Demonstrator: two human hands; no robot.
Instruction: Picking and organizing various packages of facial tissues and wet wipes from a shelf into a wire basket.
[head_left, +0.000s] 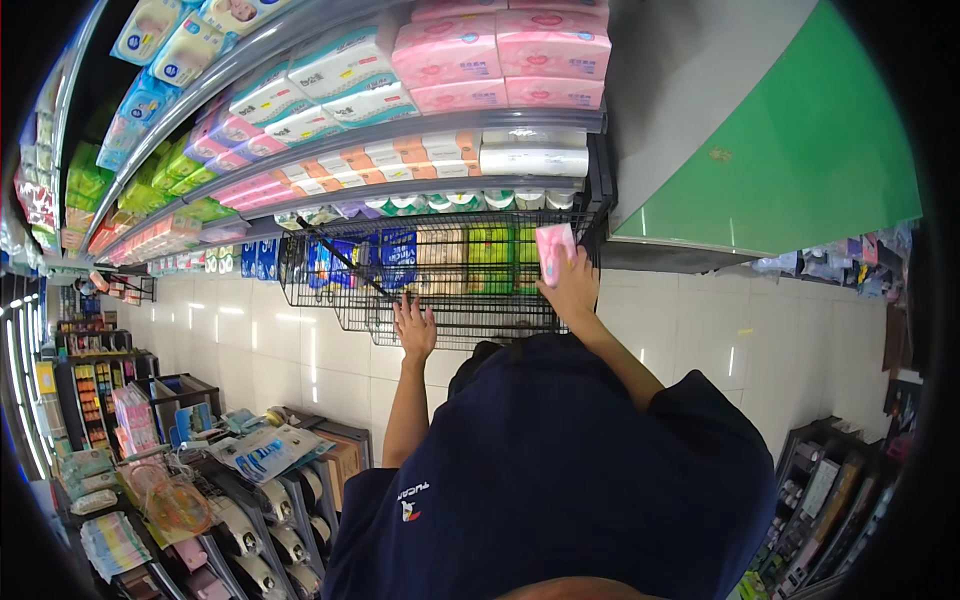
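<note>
My right hand (574, 289) grips a small pink tissue pack (556, 251) that stands on end, above the right end of a black wire cart (450, 326). Spread fingers of my left hand (414, 330) reach the cart's near rim, beside a dark bar (341, 255); whether they touch the rim I cannot tell. Behind the mesh are blue packs (399, 255), tan packs (440, 259) and green packs (491, 259). It is unclear whether these lie in the cart or on the bottom shelf.
Beyond the cart rises a shelf rack with pink tissue packs (551, 56), white-and-teal packs (341, 64) and orange-and-white packs (375, 165). A green panel (787, 165) stands at the right. Pale floor tiles (675, 322) surround me. Behind me to the left is a display rack (247, 517) with hanging goods.
</note>
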